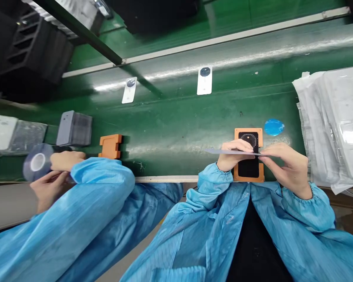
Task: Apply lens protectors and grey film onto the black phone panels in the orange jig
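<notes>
A thin grey panel, seen almost edge-on, is held level just above an orange fixture with a black inset. My left hand is closed around the panel's middle, fingers on its far side. At the panel's right end my right hand pinches with thumb and forefinger. Whether it also grips something thinner there is too small to tell. The hands and panel hide the fixture's middle; an octagonal outline shows on its black inset. A round blue film piece lies on the bench beyond my right hand.
White plastic trays are stacked at right. Two white cards with dark discs lie toward the back. At left, a co-worker's hands handle a tape roll, near another orange fixture and a stack of grey panels.
</notes>
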`<state>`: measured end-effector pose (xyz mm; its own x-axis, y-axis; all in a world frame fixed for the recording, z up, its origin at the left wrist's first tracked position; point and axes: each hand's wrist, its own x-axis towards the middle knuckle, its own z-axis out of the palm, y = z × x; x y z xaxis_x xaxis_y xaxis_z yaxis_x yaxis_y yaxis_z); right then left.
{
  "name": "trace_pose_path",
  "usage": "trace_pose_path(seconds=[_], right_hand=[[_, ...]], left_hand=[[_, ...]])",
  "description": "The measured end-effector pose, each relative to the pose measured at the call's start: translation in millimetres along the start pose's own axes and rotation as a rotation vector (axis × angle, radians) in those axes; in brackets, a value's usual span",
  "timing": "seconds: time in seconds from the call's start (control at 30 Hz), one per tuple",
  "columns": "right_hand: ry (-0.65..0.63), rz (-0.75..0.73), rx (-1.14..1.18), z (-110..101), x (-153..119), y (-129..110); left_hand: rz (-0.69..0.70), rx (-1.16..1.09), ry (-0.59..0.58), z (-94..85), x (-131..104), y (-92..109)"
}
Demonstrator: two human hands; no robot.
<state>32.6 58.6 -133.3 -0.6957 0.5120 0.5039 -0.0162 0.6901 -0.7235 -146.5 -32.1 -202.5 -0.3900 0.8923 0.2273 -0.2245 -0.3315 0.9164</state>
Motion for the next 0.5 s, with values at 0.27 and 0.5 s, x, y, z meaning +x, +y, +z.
trace_pose_path(seconds=[0.27, 0.5], right_hand=[[-0.014, 0.005, -0.053, 10.5, -1.6, 16.9], [0.050, 0.386, 0.288, 36.5, 17.8, 58.3]], left_hand=[[-0.185, 0.081, 0.061, 4.2, -2.3, 1.1], [-0.301, 0.098, 0.194, -4.2, 16.3, 6.6]])
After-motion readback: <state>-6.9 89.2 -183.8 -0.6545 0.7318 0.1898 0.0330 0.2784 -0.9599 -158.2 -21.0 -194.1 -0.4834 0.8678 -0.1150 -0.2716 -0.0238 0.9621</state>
